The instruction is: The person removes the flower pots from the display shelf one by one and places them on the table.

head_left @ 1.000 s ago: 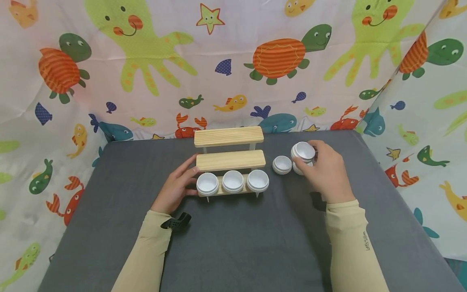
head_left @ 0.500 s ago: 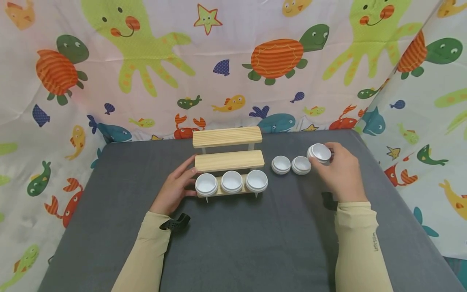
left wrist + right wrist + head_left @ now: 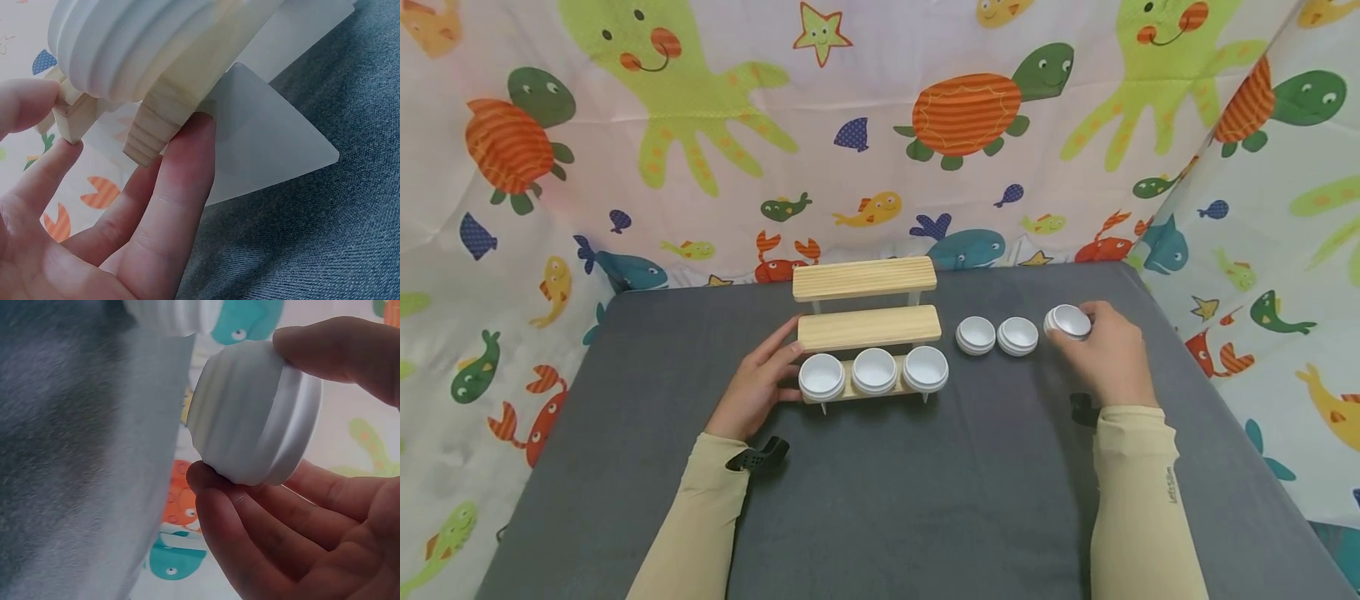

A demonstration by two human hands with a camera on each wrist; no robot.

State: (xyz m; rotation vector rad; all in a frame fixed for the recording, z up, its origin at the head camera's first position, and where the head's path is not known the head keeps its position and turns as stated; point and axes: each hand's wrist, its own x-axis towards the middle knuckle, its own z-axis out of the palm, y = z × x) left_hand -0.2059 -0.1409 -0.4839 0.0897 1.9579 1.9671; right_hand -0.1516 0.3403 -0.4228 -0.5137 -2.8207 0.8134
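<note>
My left hand (image 3: 757, 382) grips the left end of a tiered stand with pale wooden shelves (image 3: 868, 328). In the left wrist view, thumb and fingers of that hand (image 3: 94, 250) touch the board ends (image 3: 153, 128), beside a translucent side panel (image 3: 269, 137). Three white cups stand on the lowest shelf, the middle one (image 3: 874, 372) among them. To the right of two white cups on the cloth, my right hand (image 3: 1112, 354) holds another white cup (image 3: 1069, 322). The right wrist view shows this ridged cup (image 3: 250, 412) pinched between thumb and fingers of the hand (image 3: 312, 531).
Two loose white cups (image 3: 976, 335) (image 3: 1018, 336) stand side by side, right of the stand. Behind the grey-covered table (image 3: 925, 492) hangs a curtain (image 3: 737, 167) printed with sea animals. The stand's top shelf (image 3: 865, 279) is near the table's back edge.
My right hand has carried its cup to the right, away from above the second loose cup, and then slightly lower. The left hand keeps its grip on the stand.
</note>
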